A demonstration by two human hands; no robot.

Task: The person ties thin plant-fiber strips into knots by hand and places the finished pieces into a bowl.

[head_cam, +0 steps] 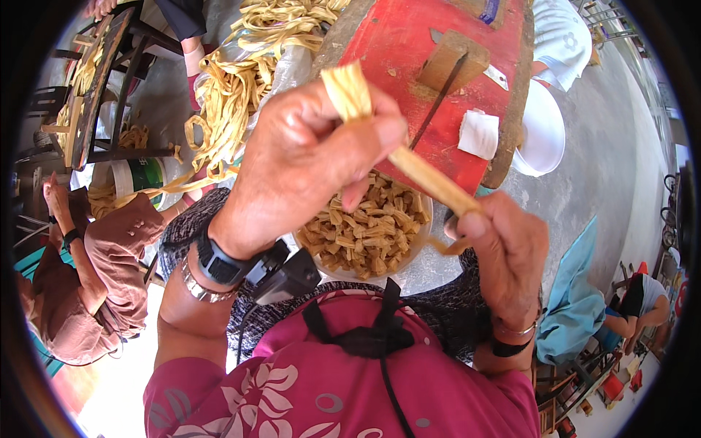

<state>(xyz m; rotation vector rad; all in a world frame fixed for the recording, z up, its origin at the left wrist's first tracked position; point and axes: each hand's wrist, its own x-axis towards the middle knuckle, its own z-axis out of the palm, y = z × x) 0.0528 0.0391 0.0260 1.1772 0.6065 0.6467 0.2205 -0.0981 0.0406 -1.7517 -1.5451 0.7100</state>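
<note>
My left hand (301,159) pinches the upper end of a pale yellow fibrous strip (435,178) between thumb and fingers, and a wide flap of it stands out above the thumb. The strip runs slantwise down to my right hand (509,246), whose thumb and fingers grip the lower end. From there a thin tail of it curls to the left. Below both hands, a round bowl (429,232) is heaped with short, knotted-looking tan pieces (367,235). My left hand hides part of the heap.
A red board (378,49) bears a wooden block (454,60) with a metal blade (438,104) and a folded white cloth (478,133). Long loose strips (235,93) are piled at left. A white basin (542,131) stands at right. People sit on both sides.
</note>
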